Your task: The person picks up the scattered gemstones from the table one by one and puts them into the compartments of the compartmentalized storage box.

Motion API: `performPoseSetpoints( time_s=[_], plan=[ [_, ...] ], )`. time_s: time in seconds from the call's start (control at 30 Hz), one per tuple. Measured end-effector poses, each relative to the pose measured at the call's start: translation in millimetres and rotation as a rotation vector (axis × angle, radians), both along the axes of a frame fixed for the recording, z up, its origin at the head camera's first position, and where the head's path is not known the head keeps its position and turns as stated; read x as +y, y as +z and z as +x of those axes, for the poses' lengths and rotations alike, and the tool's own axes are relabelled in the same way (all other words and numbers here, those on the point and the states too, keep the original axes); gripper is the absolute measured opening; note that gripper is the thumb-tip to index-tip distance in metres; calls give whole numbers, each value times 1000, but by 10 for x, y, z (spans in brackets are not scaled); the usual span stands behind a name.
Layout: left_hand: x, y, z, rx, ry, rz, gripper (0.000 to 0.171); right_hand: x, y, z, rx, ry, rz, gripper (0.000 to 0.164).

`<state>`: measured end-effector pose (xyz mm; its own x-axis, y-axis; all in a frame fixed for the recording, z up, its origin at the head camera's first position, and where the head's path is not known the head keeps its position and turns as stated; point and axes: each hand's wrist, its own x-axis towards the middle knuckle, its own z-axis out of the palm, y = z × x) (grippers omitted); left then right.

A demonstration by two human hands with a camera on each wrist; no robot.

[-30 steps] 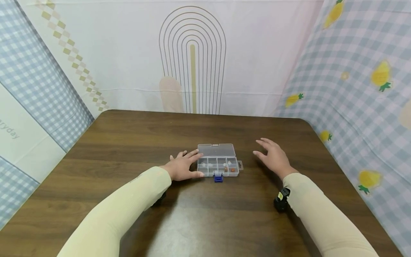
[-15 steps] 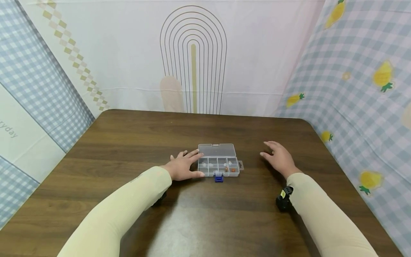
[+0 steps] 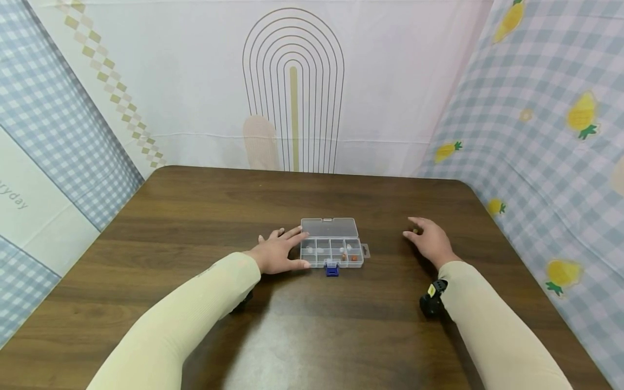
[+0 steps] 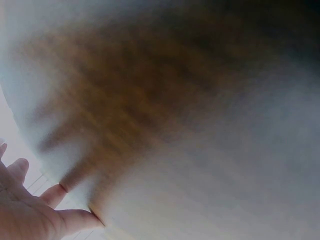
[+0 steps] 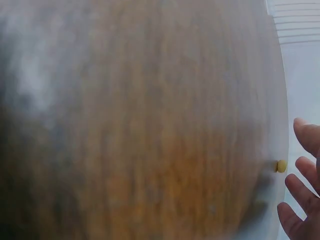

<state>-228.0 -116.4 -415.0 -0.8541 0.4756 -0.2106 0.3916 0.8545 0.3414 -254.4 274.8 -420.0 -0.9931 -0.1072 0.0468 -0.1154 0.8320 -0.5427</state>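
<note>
A clear plastic compartment box (image 3: 322, 267) lies with its lid (image 3: 329, 228) raised back and a blue latch (image 3: 332, 270) at its front. Small white pieces and an orange piece (image 3: 354, 258) sit in several compartments. My left hand (image 3: 276, 255) is spread flat at the box's left side, thumb and fingertips at its edge. To the right of the box, my right hand (image 3: 434, 242) is low over the table, thumb and fingers apart. A small round yellow piece (image 5: 281, 166) stands on the table just ahead of these fingers, seen between thumb and index in the head view.
The box's hanging tab (image 3: 365, 250) sticks out to the right. All of it is on a brown wooden table (image 3: 312, 325), with a white printed cloth (image 3: 195, 81) behind and a blue checked cloth (image 3: 546, 179) at the right.
My right hand has moved right, away from the box, and its thumb and fingers now frame the small yellow piece. The left hand and the box have stayed in place.
</note>
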Motion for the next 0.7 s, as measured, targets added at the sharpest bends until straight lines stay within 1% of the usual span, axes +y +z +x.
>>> performPoseSetpoints(
  time_s=[0.17, 0.3, 0.5, 0.7],
  plan=[
    [3, -4, -1, 1, 1, -3, 84, 31, -11, -8, -24, -15, 10, 52],
    [4, 7, 2, 0, 1, 3, 84, 37, -14, -13, -25, -21, 23, 50],
    [11, 14, -1, 3, -1, -1, 84, 43, -11, -21, -17, -38, 35, 46],
    [5, 2, 1, -1, 4, -3, 85, 41, -1, -41, 10, -48, 56, 42]
  ],
)
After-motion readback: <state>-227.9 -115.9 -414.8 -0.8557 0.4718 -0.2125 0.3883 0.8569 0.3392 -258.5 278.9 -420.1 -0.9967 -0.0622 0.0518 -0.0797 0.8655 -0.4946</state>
